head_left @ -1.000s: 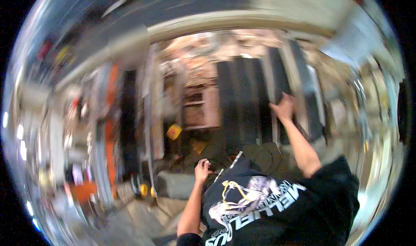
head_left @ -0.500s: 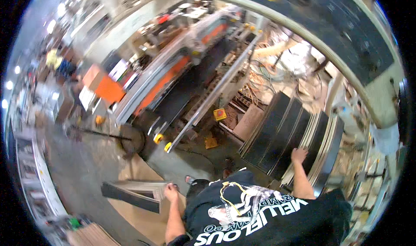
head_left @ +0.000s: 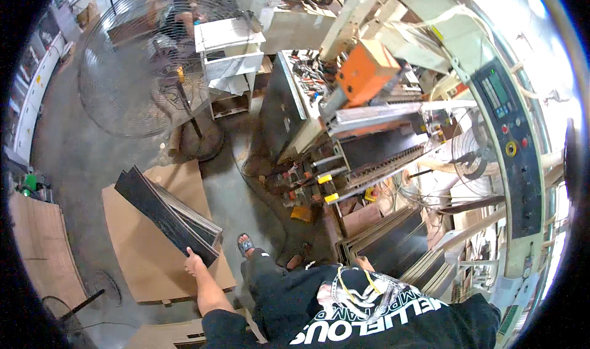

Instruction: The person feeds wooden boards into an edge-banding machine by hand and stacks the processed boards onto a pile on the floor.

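Note:
At the left, my left hand (head_left: 195, 265) is closed on the near end of a long dark board strip (head_left: 153, 207). More strips with pale edges (head_left: 190, 217) lie against it, partly fanned out, over a sheet of brown cardboard (head_left: 138, 263). My right hand (head_left: 364, 263) shows only in part above my shirt, beside the near-left end of the stacked dark boards (head_left: 399, 241). Its fingers are mostly hidden, so a hold on a board cannot be made out.
A large round fan (head_left: 157, 60) stands at the far left on a round base (head_left: 200, 143). Ahead is a machine with an orange box (head_left: 367, 72) and rails with yellow ends (head_left: 332, 198). A control panel (head_left: 507, 128) hangs at the right. Stacked boards (head_left: 46, 244) stand far left.
The view has swung left, bringing the fan and cardboard further in. My right hand has moved off the top of the board stack toward its near-left end. My left hand stays at the strip's end.

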A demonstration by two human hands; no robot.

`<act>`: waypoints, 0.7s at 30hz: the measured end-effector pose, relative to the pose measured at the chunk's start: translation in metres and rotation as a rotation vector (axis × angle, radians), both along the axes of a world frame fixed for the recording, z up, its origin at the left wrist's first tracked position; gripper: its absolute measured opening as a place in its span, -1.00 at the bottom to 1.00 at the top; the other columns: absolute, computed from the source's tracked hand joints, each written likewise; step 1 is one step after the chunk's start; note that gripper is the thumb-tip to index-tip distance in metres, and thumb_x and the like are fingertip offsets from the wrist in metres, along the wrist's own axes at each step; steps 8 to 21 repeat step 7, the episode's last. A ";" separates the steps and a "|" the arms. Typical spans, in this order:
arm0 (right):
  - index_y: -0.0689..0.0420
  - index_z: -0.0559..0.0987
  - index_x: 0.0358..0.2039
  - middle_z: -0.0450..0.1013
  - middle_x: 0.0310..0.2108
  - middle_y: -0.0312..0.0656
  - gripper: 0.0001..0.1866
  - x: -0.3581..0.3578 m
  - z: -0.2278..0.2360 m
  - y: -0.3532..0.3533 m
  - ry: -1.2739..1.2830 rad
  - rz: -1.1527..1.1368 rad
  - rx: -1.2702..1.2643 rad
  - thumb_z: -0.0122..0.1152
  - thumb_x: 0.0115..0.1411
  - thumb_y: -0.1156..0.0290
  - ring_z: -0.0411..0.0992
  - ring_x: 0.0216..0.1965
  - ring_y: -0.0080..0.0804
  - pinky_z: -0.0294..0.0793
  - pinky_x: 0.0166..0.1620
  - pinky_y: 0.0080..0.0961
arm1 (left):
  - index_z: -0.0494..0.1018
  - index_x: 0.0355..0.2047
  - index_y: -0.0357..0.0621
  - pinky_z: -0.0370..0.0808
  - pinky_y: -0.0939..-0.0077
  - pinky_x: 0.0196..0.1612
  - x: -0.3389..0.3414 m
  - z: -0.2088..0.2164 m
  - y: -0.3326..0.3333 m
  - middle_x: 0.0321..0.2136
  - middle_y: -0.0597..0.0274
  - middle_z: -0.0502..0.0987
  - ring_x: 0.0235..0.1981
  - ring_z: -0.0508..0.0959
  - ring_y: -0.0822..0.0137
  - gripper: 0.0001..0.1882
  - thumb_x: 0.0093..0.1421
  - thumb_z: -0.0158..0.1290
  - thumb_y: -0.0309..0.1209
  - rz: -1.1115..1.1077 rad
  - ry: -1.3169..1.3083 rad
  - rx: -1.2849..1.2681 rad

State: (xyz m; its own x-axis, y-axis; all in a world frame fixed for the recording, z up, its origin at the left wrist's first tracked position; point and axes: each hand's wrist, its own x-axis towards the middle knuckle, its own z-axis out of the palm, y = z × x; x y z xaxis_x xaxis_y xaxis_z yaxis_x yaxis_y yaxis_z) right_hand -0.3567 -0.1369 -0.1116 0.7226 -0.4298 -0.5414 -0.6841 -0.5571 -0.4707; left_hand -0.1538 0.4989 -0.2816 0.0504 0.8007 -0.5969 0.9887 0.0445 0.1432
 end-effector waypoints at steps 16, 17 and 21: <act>0.13 0.57 0.01 0.41 0.09 0.23 -0.45 0.115 0.042 0.037 0.252 0.452 -0.094 0.17 0.21 -0.06 0.26 0.22 0.17 0.31 0.24 -0.17 | 0.48 0.02 -0.50 0.38 0.10 0.15 -0.066 -0.068 0.060 0.05 -0.30 0.50 0.09 0.48 -0.14 0.04 0.11 -0.02 0.43 -0.066 -0.146 -0.220; 0.13 0.57 0.01 0.41 0.09 0.23 -0.45 0.115 0.042 0.037 0.252 0.452 -0.094 0.17 0.21 -0.06 0.26 0.22 0.17 0.31 0.24 -0.17 | 0.48 0.02 -0.50 0.38 0.10 0.15 -0.066 -0.068 0.060 0.05 -0.30 0.50 0.09 0.48 -0.14 0.04 0.11 -0.02 0.43 -0.066 -0.146 -0.220; 0.13 0.57 0.01 0.41 0.09 0.23 -0.45 0.115 0.042 0.037 0.252 0.452 -0.094 0.17 0.21 -0.06 0.26 0.22 0.17 0.31 0.24 -0.17 | 0.48 0.02 -0.50 0.38 0.10 0.15 -0.066 -0.068 0.060 0.05 -0.30 0.50 0.09 0.48 -0.14 0.04 0.11 -0.02 0.43 -0.066 -0.146 -0.220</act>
